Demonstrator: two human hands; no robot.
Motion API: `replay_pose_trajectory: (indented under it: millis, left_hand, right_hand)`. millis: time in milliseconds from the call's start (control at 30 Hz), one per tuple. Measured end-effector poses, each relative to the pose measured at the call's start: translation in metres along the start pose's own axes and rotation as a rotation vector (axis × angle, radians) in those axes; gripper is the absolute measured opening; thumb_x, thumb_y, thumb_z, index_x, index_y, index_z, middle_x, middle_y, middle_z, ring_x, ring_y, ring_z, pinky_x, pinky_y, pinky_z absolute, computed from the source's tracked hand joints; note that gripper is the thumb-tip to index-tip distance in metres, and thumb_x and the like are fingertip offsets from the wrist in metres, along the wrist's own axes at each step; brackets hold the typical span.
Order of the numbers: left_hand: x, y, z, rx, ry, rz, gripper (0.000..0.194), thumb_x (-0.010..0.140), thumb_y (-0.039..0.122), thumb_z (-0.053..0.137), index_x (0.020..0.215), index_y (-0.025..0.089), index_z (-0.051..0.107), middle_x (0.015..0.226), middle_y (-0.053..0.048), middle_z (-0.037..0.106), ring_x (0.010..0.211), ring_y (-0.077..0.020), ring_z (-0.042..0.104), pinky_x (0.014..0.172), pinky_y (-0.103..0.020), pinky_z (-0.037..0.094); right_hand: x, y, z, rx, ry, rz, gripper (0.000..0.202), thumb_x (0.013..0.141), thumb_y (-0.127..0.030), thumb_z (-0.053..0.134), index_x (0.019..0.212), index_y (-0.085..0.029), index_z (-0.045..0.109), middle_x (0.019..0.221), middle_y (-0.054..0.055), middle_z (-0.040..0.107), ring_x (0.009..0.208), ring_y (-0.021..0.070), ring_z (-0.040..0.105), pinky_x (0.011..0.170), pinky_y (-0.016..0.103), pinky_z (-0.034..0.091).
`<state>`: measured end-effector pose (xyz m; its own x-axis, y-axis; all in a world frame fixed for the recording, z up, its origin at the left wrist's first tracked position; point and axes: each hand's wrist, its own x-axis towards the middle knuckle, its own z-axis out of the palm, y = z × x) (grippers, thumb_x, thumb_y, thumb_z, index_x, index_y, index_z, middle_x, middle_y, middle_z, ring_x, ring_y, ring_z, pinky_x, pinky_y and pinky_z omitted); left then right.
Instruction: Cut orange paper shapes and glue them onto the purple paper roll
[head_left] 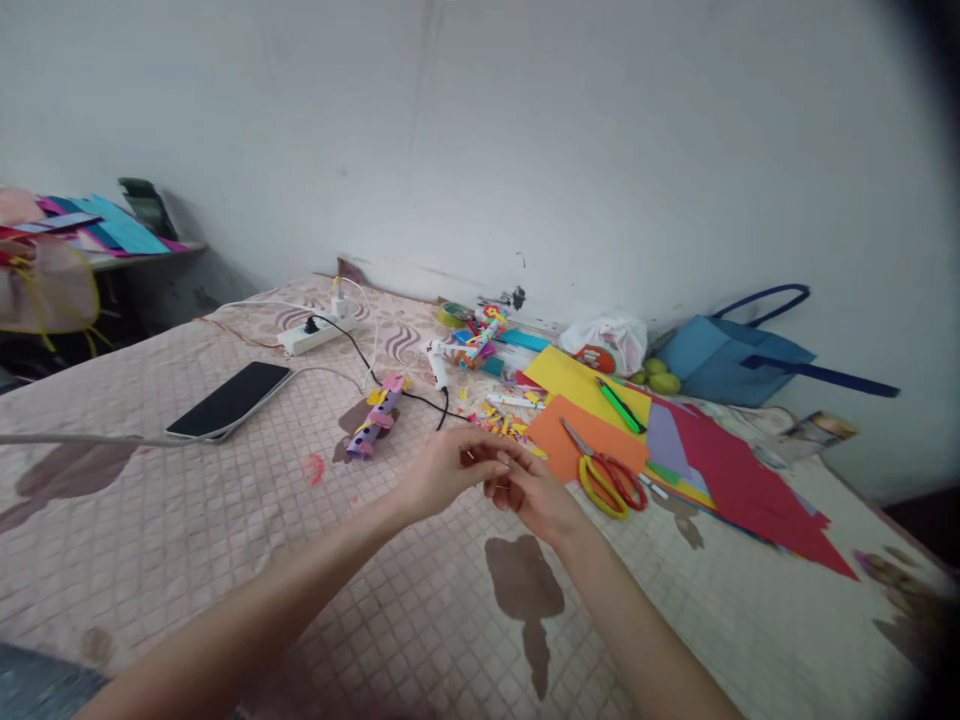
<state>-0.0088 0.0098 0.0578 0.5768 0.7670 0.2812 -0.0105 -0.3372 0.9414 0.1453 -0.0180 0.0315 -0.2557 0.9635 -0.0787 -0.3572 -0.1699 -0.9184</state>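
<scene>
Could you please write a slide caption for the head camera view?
Two bare hands meet above a quilted cover, between a purple paper figure and red-and-yellow-handled scissors.

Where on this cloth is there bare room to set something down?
Bare cloth lies between the left forearm and right forearm, nearer than the phone left of them, and nearer than the red sheet right of them. Crowded: beyond the right hand, with scissors, orange sheet and paper scraps.
</scene>
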Motion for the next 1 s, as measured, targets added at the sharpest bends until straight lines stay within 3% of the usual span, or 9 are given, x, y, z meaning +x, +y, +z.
replay_pose_trajectory:
  millis: [133, 267, 367, 500, 567, 633, 733, 867, 1000]
  left_hand:
    - [0.010, -0.008, 0.009, -0.176, -0.146, 0.063, 0.022, 0.070, 0.032, 0.066, 0.081, 0.012, 0.068, 0.076, -0.007, 0.063, 0.062, -0.0126, 0.058, 0.056, -0.024, 0.046]
    - [0.013, -0.015, 0.018, -0.182, -0.218, 0.130, 0.024, 0.072, 0.035, 0.064, 0.073, 0.011, 0.066, 0.073, -0.007, 0.062, 0.066, -0.0132, 0.057, 0.058, -0.023, 0.045]
    - [0.009, -0.018, 0.032, -0.147, -0.159, 0.169, 0.029, 0.081, 0.038, 0.052, 0.070, 0.012, 0.058, 0.071, -0.006, 0.059, 0.064, -0.0122, 0.055, 0.058, -0.024, 0.043]
    - [0.001, -0.020, 0.046, 0.141, 0.008, 0.308, 0.027, 0.087, 0.034, 0.043, 0.070, 0.015, 0.052, 0.070, -0.003, 0.052, 0.065, -0.0116, 0.048, 0.061, -0.024, 0.039]
    - [0.001, -0.021, 0.043, 0.257, 0.082, 0.334, 0.027, 0.088, 0.032, 0.039, 0.070, 0.015, 0.050, 0.070, -0.002, 0.051, 0.066, -0.0119, 0.047, 0.061, -0.024, 0.038]
    - [0.004, -0.022, 0.030, 0.330, 0.199, 0.293, 0.028, 0.089, 0.032, 0.035, 0.070, 0.016, 0.048, 0.067, -0.001, 0.050, 0.063, -0.0114, 0.046, 0.058, -0.023, 0.036]
    - [0.009, -0.027, 0.006, 0.393, 0.405, 0.127, 0.037, 0.090, 0.035, 0.031, 0.059, 0.017, 0.041, 0.051, 0.003, 0.043, 0.050, -0.0096, 0.042, 0.050, -0.022, 0.032]
    - [0.010, -0.034, -0.010, 0.387, 0.328, 0.016, 0.039, 0.087, 0.038, 0.036, 0.055, 0.016, 0.042, 0.044, 0.004, 0.043, 0.042, -0.0075, 0.041, 0.045, -0.020, 0.031]
    - [0.007, -0.037, -0.003, 0.308, 0.228, 0.048, 0.031, 0.085, 0.040, 0.042, 0.070, 0.015, 0.053, 0.053, 0.003, 0.050, 0.044, -0.0066, 0.047, 0.043, -0.017, 0.034]
  right_hand:
    - [-0.016, 0.005, -0.010, 0.096, -0.072, 0.045, 0.026, 0.069, -0.030, 0.071, 0.090, -0.022, 0.059, 0.059, -0.004, 0.050, 0.048, 0.0063, 0.046, 0.037, 0.016, 0.029]
    - [-0.025, 0.015, -0.017, 0.166, -0.153, 0.075, 0.038, 0.063, -0.040, 0.074, 0.091, -0.023, 0.056, 0.059, -0.004, 0.047, 0.047, 0.0063, 0.042, 0.036, 0.016, 0.023]
    - [-0.027, 0.028, -0.021, 0.185, -0.161, 0.058, 0.041, 0.059, -0.049, 0.073, 0.082, -0.020, 0.055, 0.059, -0.003, 0.048, 0.047, 0.0065, 0.041, 0.036, 0.016, 0.023]
    - [-0.028, 0.039, -0.020, 0.163, -0.104, 0.022, 0.040, 0.064, -0.057, 0.065, 0.074, -0.019, 0.055, 0.054, -0.003, 0.048, 0.046, 0.0076, 0.042, 0.037, 0.017, 0.027]
    - [-0.030, 0.036, -0.016, 0.140, -0.086, -0.004, 0.039, 0.066, -0.056, 0.064, 0.082, -0.021, 0.057, 0.060, -0.002, 0.052, 0.048, 0.0084, 0.045, 0.036, 0.017, 0.028]
    - [-0.032, 0.028, -0.013, 0.095, -0.048, -0.061, 0.038, 0.068, -0.051, 0.066, 0.094, -0.024, 0.056, 0.081, 0.001, 0.059, 0.052, 0.0085, 0.049, 0.037, 0.017, 0.029]
    - [-0.035, 0.014, -0.014, -0.014, 0.143, -0.209, 0.025, 0.073, -0.037, 0.066, 0.092, -0.023, 0.057, 0.095, 0.002, 0.058, 0.053, 0.0062, 0.049, 0.039, 0.018, 0.033]
    - [-0.036, 0.011, -0.023, -0.071, 0.348, -0.288, 0.013, 0.076, -0.031, 0.062, 0.075, -0.018, 0.057, 0.064, -0.003, 0.054, 0.045, 0.0051, 0.041, 0.039, 0.017, 0.030]
    - [-0.032, 0.018, -0.026, -0.146, 0.371, -0.291, 0.014, 0.073, -0.029, 0.063, 0.072, -0.017, 0.056, 0.060, -0.004, 0.052, 0.047, 0.0057, 0.043, 0.041, 0.017, 0.032]
